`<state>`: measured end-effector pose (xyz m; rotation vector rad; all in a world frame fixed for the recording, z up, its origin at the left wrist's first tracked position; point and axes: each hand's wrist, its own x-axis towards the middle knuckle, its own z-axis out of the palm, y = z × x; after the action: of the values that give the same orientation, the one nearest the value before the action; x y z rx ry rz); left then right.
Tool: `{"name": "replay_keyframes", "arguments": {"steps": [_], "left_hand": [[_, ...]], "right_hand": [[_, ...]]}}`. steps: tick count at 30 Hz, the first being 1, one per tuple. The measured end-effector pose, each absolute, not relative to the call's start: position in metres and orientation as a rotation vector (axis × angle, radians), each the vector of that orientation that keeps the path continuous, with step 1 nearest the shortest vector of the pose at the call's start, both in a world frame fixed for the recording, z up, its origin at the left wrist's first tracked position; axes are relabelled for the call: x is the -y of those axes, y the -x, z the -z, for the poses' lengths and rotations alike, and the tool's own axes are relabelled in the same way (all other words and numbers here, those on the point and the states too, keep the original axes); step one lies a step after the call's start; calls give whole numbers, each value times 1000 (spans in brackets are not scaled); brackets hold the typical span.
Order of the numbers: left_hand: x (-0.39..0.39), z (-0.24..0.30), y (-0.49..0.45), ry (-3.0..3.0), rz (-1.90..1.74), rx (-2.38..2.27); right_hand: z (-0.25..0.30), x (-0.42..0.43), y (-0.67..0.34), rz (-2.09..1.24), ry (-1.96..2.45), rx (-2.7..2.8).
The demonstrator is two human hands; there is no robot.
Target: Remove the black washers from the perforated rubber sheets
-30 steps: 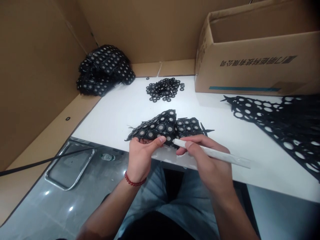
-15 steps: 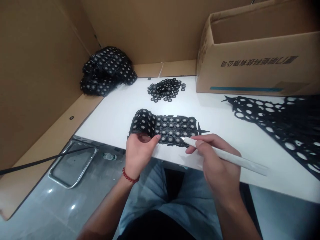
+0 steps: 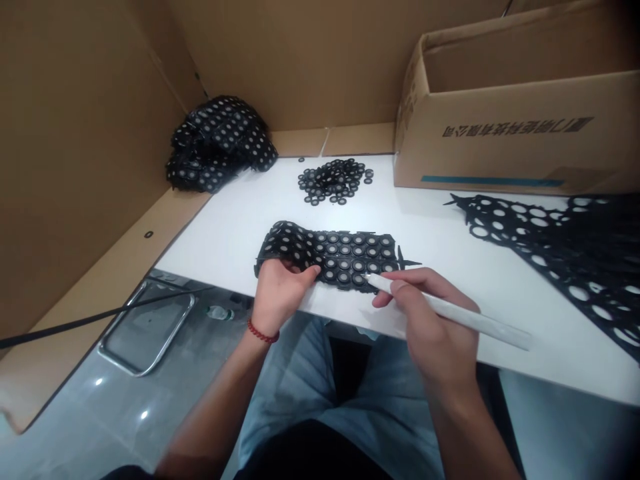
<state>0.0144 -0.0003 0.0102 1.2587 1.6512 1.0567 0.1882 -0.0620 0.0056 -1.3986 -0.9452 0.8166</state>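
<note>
A black sheet of round rubber rings (image 3: pixel 345 251) lies on the white tabletop in front of me, its left part curled up in a hump. My left hand (image 3: pixel 281 291) grips the near edge of that curled part, the thumb pressed on the sheet and the other fingers hidden beneath it. In my right hand (image 3: pixel 434 319) is a white pen-shaped tool (image 3: pixel 465 316), held like a pencil. Its thin tip touches or hovers just over a ring in the near row; I cannot tell which.
Loose black rings (image 3: pixel 334 181) lie heaped beyond the sheet. More ringed sheets (image 3: pixel 220 143) are piled at the back left. Black webbing with punched-out holes (image 3: pixel 560 253) spreads over the right side, before an open cardboard box (image 3: pixel 515 140). One stray ring (image 3: pixel 149 235) rests on the cardboard ledge.
The curled part of the sheet has slumped flatter and shifted slightly right over my left fingers. My right hand and the tool have barely moved. The whole view has shifted slightly.
</note>
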Motion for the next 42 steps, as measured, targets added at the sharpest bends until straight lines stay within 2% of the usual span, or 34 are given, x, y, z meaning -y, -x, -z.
{"name": "replay_keyframes", "arguments": {"steps": [8, 14, 33, 42], "left_hand": [[11, -13, -25, -847, -1131, -1150], [18, -15, -36, -809, -1112, -966], [24, -4, -53, -766, -1439, -1044], [26, -6, -53, -707, -1384, -1093]], "right_hand": [[-9, 62, -184, -865, 1281, 1004], [-9, 63, -183, -878, 1230, 1046], [-11, 61, -180, -935, 1311, 994], [-16, 61, -179, -1012, 1364, 1019]]}}
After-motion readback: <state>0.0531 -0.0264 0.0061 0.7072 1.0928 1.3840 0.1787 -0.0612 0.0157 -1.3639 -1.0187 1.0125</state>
